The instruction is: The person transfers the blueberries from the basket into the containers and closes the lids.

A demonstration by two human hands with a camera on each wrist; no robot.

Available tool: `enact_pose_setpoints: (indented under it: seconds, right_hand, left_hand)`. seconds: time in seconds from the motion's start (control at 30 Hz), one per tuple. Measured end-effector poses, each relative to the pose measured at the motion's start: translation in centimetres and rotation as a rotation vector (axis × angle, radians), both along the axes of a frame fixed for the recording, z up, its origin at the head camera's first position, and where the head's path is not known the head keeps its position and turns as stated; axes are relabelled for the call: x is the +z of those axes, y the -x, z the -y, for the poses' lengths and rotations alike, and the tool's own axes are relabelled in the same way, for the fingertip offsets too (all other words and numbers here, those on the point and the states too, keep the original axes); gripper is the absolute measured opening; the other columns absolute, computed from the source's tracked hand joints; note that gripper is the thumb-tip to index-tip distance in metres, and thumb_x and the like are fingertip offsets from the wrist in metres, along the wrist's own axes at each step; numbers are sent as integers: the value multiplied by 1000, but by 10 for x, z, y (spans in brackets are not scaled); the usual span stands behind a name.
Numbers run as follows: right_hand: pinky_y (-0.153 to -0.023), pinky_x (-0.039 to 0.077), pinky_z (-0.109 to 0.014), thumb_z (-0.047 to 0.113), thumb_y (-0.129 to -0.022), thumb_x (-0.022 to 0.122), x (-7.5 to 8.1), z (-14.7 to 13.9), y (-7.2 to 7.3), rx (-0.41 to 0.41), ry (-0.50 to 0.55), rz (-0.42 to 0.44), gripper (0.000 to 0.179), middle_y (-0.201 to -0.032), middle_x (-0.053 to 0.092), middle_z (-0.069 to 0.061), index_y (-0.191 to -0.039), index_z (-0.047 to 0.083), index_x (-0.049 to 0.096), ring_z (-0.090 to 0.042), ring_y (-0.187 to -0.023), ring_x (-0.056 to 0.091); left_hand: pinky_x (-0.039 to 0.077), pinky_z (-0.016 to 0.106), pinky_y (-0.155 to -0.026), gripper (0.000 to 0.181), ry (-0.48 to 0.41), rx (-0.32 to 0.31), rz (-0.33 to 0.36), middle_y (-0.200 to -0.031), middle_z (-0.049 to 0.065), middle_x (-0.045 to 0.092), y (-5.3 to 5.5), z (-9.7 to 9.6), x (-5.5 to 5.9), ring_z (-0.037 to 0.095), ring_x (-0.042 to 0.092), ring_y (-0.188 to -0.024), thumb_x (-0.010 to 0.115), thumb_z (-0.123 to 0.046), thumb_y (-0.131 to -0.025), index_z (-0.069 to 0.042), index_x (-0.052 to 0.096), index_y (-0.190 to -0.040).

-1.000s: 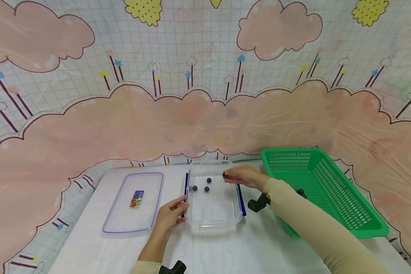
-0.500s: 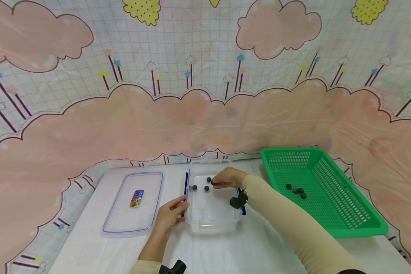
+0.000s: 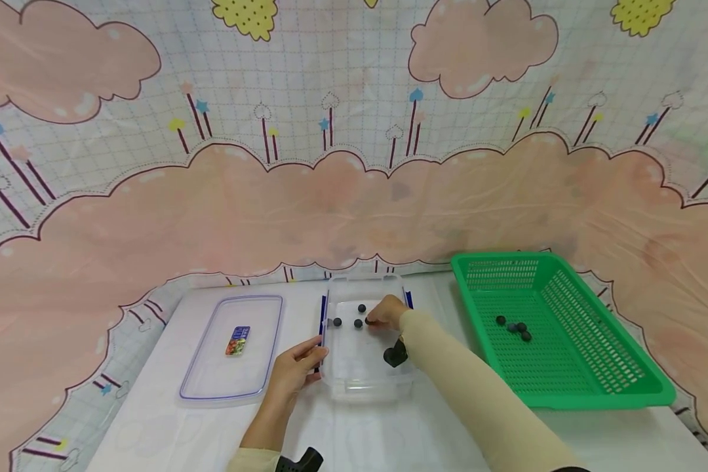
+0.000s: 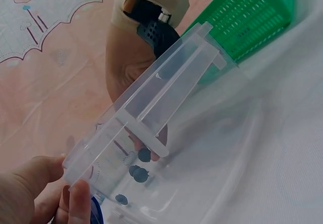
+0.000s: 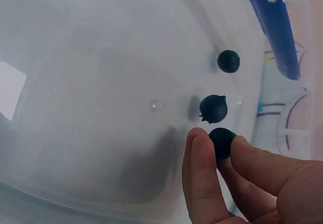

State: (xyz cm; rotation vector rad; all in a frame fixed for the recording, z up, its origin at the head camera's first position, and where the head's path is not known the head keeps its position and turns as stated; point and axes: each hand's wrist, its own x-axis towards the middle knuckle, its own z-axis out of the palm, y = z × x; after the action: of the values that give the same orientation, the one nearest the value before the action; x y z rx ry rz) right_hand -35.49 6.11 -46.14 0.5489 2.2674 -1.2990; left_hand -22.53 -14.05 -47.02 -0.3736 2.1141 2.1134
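Note:
My right hand (image 3: 388, 312) is inside a clear plastic box (image 3: 367, 370), pinching a blueberry (image 5: 222, 144) between thumb and fingertips, low over the floor. Beside it another blueberry (image 5: 213, 108) lies on the box floor, and a further blueberry (image 5: 228, 61) is nearer the wall. In the head view one more blueberry (image 3: 337, 322) sits by the left wall. With thumb and fingers, my left hand (image 3: 292, 372) grips the box's left side, where a blue locking flap (image 3: 323, 308) hangs down.
A green plastic basket (image 3: 596, 398) on the right holds several blueberries (image 3: 520, 327). To the left lies a clear lid (image 3: 206, 380) with a blue seal and a colourful label (image 3: 238, 341). A patterned cloth hangs behind the white table.
My right hand has moved left and down into the box with its blueberry, toward the others. Its arm uncovers the blueberries in the basket. My left hand stays on the box.

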Motion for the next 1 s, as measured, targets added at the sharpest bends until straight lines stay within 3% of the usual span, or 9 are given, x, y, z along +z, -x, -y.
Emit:
enact_pose_setpoints:
  seconds: [0.17, 0.23, 0.37, 0.53, 0.67, 0.8, 0.9, 1.0]
  right_hand:
    - [-62, 55, -21, 4, -87, 72, -4, -2, -4, -3, -38, -20, 32, -72, 67, -8, -114, -10, 63, -11, -55, 62]
    - [-63, 53, -21, 6, -87, 73, -3, -2, -6, 8, -53, -21, 29, -72, 68, -8, -110, -8, 65, -11, -55, 63]
    - [-77, 57, -24, 8, -91, 70, 14, -3, -10, 42, -2, -36, 32, -97, 67, -14, -117, -9, 62, -15, -73, 68]
    - [-88, 57, -28, 3, -96, 61, 54, -21, -11, 148, 142, -135, 33, -124, 60, -24, -124, -13, 58, -18, -87, 68]
    - [-93, 55, -32, -2, -96, 56, 83, -70, -7, 183, 218, -221, 33, -119, 58, -25, -124, -19, 53, -18, -86, 65]
    - [-104, 49, -39, -2, -98, 51, 100, -144, -15, 159, 207, -239, 41, -133, 46, -34, -133, -22, 42, -34, -113, 59]
    - [-112, 40, -43, 1, -100, 48, 101, -200, -31, 115, 163, -221, 48, -149, 27, -37, -140, -21, 34, -44, -136, 39]
    - [-113, 37, -47, 5, -101, 49, 93, -244, -50, 59, 91, -193, 52, -153, 20, -37, -142, -20, 30, -46, -140, 30]
  left_hand:
    - [57, 22, -62, 47, 3, -1, -3, -89, -1, 62, 0, -2, -1, 13, 57, -79, 74, -14, -89, 2, 61, -131]
    - [57, 22, -62, 47, 0, -3, -2, -89, -1, 62, 0, -3, -1, 12, 57, -79, 73, -14, -89, 2, 61, -131]
    - [56, 21, -62, 47, -10, -1, 4, -89, -3, 62, 1, -2, -3, 11, 56, -79, 73, -13, -89, 2, 60, -131]
    - [56, 21, -61, 47, -13, 0, 12, -89, -4, 63, 2, 1, -3, 11, 56, -80, 72, -14, -90, 1, 60, -132]
    - [56, 21, -62, 47, -17, 1, 12, -89, -5, 64, 4, 0, -2, 12, 56, -80, 72, -14, -90, 2, 60, -132]
    - [56, 21, -62, 46, -12, 1, 12, -89, -4, 64, 4, 0, -2, 12, 56, -80, 73, -14, -89, 2, 61, -131]
    - [56, 21, -62, 45, 0, 3, 13, -90, -2, 63, 4, 0, -2, 13, 56, -80, 73, -15, -89, 2, 62, -130]
    - [56, 21, -62, 44, 13, 4, 22, -91, -1, 62, 4, 0, -2, 13, 56, -81, 73, -15, -89, 1, 62, -129]
